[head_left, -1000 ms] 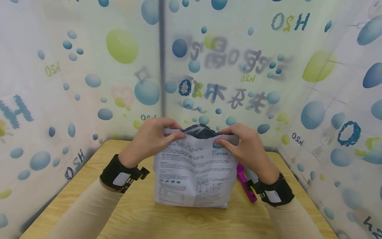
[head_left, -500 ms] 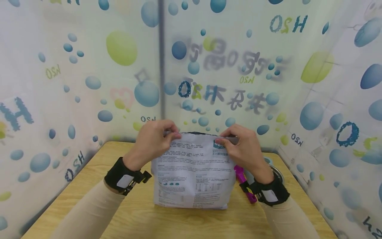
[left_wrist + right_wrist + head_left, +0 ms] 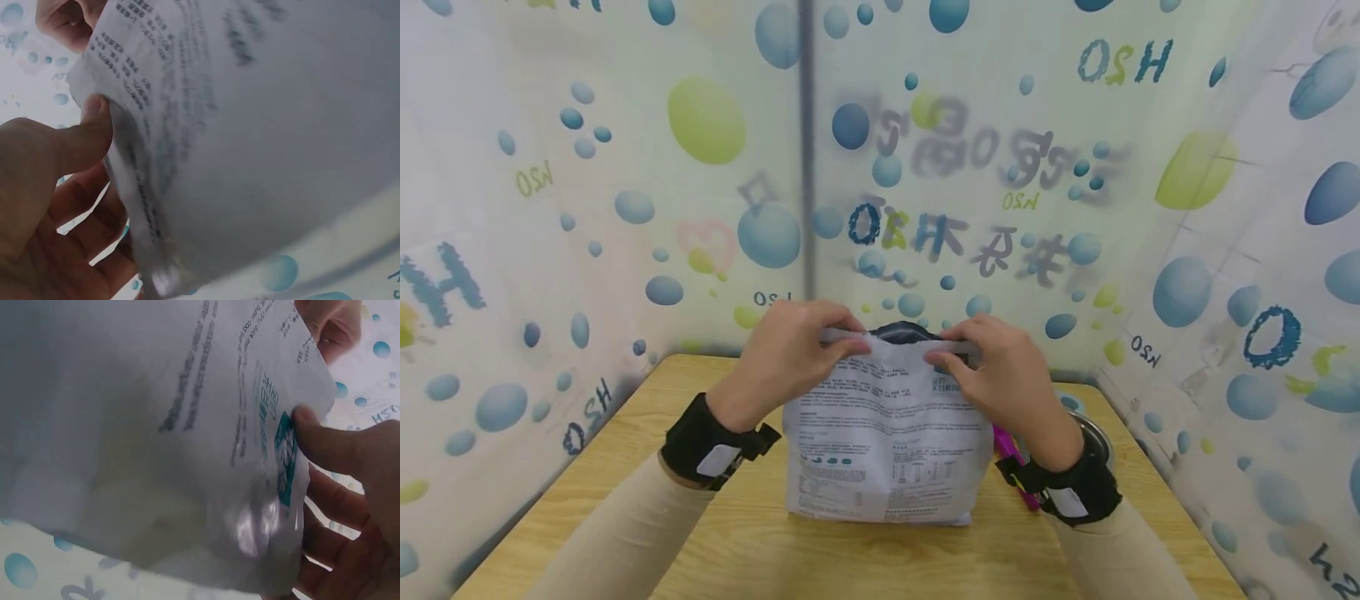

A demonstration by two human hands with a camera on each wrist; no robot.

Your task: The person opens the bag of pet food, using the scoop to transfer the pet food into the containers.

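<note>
A white printed pouch bag (image 3: 887, 442) stands upright on the wooden table in the head view, its dark inner lining showing at the gaping mouth. My left hand (image 3: 793, 350) pinches the top edge at the left corner between thumb and fingers. At the right corner, my right hand (image 3: 1003, 367) pinches the same edge. In the left wrist view, the thumb of the left hand (image 3: 56, 156) presses the near side of the bag (image 3: 250, 137), with the fingers behind. The right wrist view has the right hand (image 3: 350, 487) thumb beside a teal logo on the bag (image 3: 144, 437).
Right of the bag lies a magenta-handled tool (image 3: 1009, 450), partly hidden by the wrist. Behind the right wrist, the rim of a round metal bowl (image 3: 1099, 433) shows. The wooden table (image 3: 722, 533) is bordered by curtains (image 3: 715, 208) printed with bubbles.
The bag's mouth drew nearly level half a second ago, and its dark lining shows again now. Both hands keep their pinch, having come slightly closer together; the right wrist has shifted a little left.
</note>
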